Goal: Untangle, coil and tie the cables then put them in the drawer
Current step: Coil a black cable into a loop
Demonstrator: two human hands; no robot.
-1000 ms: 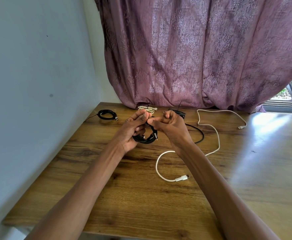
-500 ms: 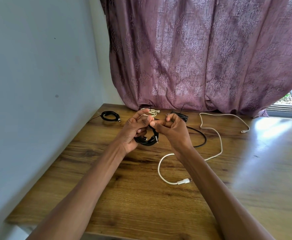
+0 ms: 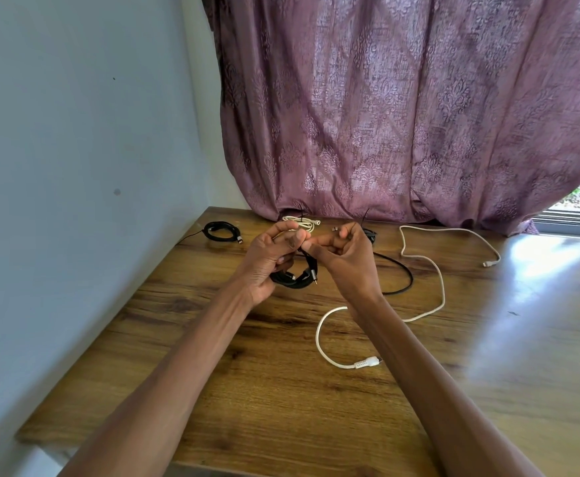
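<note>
My left hand [image 3: 272,258] grips a coiled black cable [image 3: 293,278] held above the wooden table [image 3: 281,401]; its plug ends hang down by the coil. My right hand [image 3: 345,261] has its fingers curled and pinches something thin and dark at the top of that coil, right against my left thumb. A long white cable [image 3: 429,270] lies loose and uncoiled on the table to the right, one plug near my right forearm. A loose black cable [image 3: 402,280] curves out from behind my right hand.
A coiled black cable [image 3: 221,231] lies at the table's back left by the wall. A small coiled white cable [image 3: 304,222] and another dark bundle [image 3: 369,233] sit at the back under the purple curtain [image 3: 402,115]. No drawer is in view.
My hands have stayed together on the black coil, with only small finger shifts. The view has tilted slightly, so the table appears lower in the frame.
</note>
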